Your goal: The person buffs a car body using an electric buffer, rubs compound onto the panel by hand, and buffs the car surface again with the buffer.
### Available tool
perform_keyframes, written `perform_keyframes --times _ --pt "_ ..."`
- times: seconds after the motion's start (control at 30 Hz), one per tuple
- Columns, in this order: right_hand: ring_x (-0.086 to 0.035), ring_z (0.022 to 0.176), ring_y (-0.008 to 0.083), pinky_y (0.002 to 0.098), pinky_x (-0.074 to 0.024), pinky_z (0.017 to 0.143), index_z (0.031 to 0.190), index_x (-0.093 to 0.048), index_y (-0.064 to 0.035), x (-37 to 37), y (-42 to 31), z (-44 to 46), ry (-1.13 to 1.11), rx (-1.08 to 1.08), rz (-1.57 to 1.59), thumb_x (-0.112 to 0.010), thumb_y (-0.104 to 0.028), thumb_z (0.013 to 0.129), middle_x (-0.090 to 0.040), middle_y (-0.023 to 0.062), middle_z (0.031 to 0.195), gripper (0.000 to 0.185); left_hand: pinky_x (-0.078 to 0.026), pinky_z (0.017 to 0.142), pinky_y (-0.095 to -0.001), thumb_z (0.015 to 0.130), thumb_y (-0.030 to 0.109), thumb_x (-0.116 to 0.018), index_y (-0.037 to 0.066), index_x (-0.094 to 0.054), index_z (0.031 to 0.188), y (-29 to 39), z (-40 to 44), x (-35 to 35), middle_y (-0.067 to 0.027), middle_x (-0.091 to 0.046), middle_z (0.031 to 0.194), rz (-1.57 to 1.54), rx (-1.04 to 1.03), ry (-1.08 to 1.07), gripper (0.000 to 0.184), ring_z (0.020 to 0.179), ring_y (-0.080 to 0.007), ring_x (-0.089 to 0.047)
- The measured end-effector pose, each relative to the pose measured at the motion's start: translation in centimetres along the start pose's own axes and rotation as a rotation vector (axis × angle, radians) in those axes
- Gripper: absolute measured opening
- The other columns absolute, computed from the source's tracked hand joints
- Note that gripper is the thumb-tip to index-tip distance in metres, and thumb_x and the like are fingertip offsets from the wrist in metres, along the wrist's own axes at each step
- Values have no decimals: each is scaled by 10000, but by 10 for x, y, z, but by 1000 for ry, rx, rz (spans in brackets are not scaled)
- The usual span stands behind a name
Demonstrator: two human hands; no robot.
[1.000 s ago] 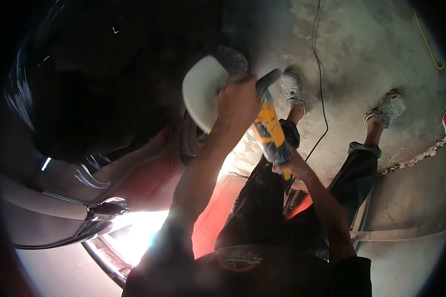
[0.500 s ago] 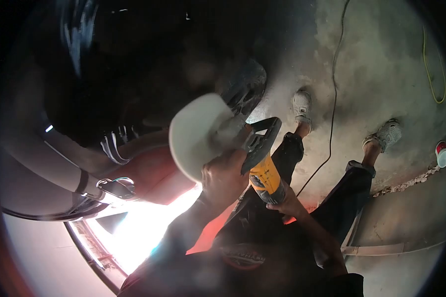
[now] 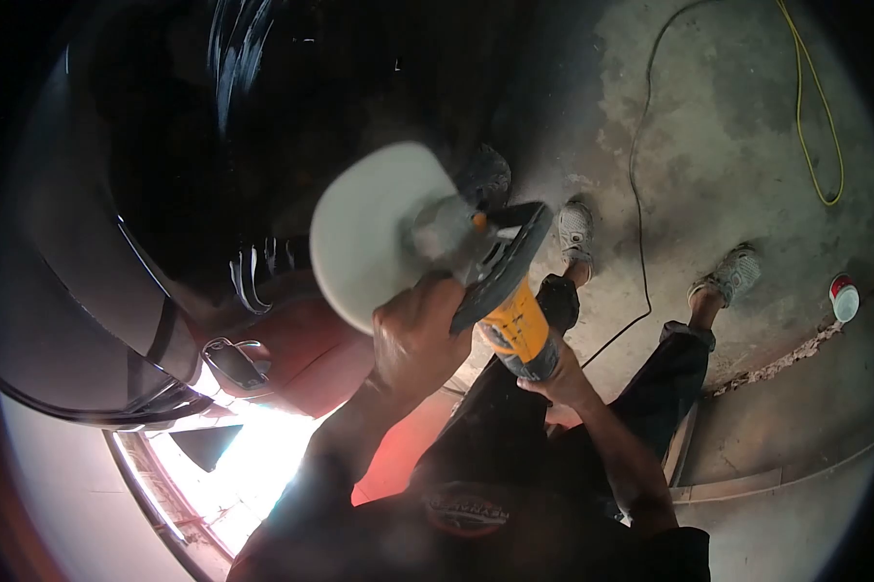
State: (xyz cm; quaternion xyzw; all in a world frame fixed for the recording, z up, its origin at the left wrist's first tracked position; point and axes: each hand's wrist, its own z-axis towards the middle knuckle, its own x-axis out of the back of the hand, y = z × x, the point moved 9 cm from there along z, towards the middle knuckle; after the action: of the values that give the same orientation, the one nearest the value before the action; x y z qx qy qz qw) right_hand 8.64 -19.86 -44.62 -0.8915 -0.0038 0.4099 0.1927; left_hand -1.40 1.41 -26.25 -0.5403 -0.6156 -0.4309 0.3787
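A yellow and black polisher [image 3: 520, 324] with a wide white pad [image 3: 377, 238] is held in both hands before a dark, glossy car body [image 3: 291, 126]. My left hand [image 3: 419, 330] is closed around its front end, close behind the pad, with some fingers hidden. My right hand [image 3: 559, 376] wraps the rear of the yellow body. The pad's face is turned toward the car side; whether it touches the paint I cannot tell. White streaks [image 3: 238, 58] of residue mark the panel, and smaller white marks [image 3: 251, 276] lie lower down.
A black cable [image 3: 636, 184] runs over the concrete floor [image 3: 718, 165] beside my shoes [image 3: 574, 231]. A yellow cord [image 3: 803, 107] and a red and white cup [image 3: 844, 299] lie farther right. The car's side mirror [image 3: 235, 365] juts out at lower left, near bright light.
The polisher and both hands have shifted slightly up and left in view, and the pad has tilted. The view itself has moved, so the streaks sit farther right. Both grips stay the same.
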Motion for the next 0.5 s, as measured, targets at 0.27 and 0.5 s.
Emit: perform_keyframes --times 0.27,0.5 --pt "-552 1224 219 373 -448 1041 1378 -408 -38 -17 16 -11 -60 66 -117 -864 -19 675 -573 105 1272 839 -506 521 -410 675 26 -731 68 -557 829 -4 -24 21 -118 -619 797 -21 -12 -10 236 594 -316 -621" --pt "-556 1184 179 361 -445 1034 1413 -369 -20 20 -50 42 130 242 -120 -861 42 649 -571 77 1264 911 -521 541 -384 695 33 -763 47 -607 884 30 81 62 -140 -646 730 -45 -223 183 246 619 -338 -659"
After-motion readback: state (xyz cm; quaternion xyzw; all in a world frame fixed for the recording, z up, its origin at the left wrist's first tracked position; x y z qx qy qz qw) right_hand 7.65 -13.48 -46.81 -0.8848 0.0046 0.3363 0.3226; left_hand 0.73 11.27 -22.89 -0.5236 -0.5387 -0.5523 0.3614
